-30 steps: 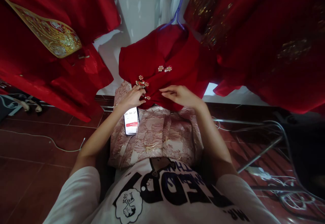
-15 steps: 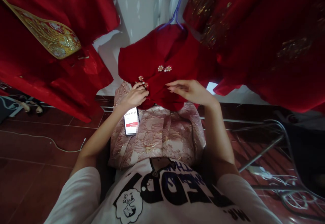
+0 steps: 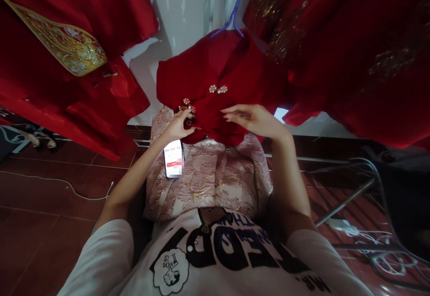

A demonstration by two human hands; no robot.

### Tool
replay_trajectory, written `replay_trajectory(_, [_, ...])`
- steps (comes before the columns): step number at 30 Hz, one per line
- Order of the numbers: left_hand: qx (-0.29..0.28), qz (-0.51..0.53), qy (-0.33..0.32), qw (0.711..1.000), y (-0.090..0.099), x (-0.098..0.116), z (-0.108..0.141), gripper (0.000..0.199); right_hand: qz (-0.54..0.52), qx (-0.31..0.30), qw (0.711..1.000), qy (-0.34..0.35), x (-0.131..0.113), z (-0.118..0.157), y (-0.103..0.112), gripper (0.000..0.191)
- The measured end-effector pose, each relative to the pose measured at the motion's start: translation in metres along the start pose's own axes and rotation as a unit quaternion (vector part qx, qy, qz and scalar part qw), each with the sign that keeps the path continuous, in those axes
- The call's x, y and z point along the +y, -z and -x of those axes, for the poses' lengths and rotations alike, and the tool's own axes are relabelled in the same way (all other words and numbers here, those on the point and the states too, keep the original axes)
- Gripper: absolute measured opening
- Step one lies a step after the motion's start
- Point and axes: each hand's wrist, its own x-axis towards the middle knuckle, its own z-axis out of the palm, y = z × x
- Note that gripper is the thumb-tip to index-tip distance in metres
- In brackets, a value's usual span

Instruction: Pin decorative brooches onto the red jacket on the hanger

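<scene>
A red garment (image 3: 231,70) hangs on a purple hanger (image 3: 232,16), its lower end over a pink patterned cloth (image 3: 208,179) on my lap. A jewelled flower clasp (image 3: 218,89) sits at its middle. My left hand (image 3: 183,123) is at the lower left of the garment, thumb and fingers apart, beside a cluster of flower ornaments (image 3: 187,103); nothing is gripped in it. Over the right part of the garment, my right hand (image 3: 247,117) has its fingers extended and thumb apart, holding nothing. A lit phone (image 3: 173,159) lies on the pink cloth below my left hand.
Red garments with gold decoration hang at left (image 3: 67,45) and right (image 3: 352,54). A metal-framed chair (image 3: 399,206) stands at the right, with white cables (image 3: 386,251) on the tiled floor. Shoes (image 3: 42,141) and a thin cable (image 3: 74,192) are at the left.
The thumb and fingers of my left hand have spread apart, exposing more of the ornaments beside them. My right hand has barely moved.
</scene>
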Motion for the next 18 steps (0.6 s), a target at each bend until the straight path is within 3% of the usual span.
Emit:
replay_trajectory(2, [0.010, 0.169, 0.080, 0.982, -0.005, 0.001, -0.004, 0.067, 0.002, -0.005, 1.000, 0.001, 0.001, -0.001, 0.000, 0.056])
replay_trajectory(5, [0.072, 0.389, 0.169, 0.903, -0.009, 0.006, -0.008, 0.042, 0.003, -0.011, 1.000, -0.002, 0.002, -0.001, -0.001, 0.056])
replay_trajectory(8, [0.116, 0.486, 0.198, 0.843, -0.009, 0.014, -0.008, 0.031, 0.002, -0.014, 1.000, -0.005, 0.001, -0.001, 0.000, 0.056])
replay_trajectory(14, [0.161, 0.495, 0.229, 0.823, -0.007, 0.028, -0.008, 0.026, -0.008, -0.013, 1.000, -0.009, 0.001, -0.001, 0.001, 0.056])
replay_trajectory(18, [0.185, 0.457, 0.227, 0.840, -0.008, 0.035, -0.010, 0.024, -0.013, -0.018, 1.000, -0.011, 0.002, -0.001, 0.000, 0.052])
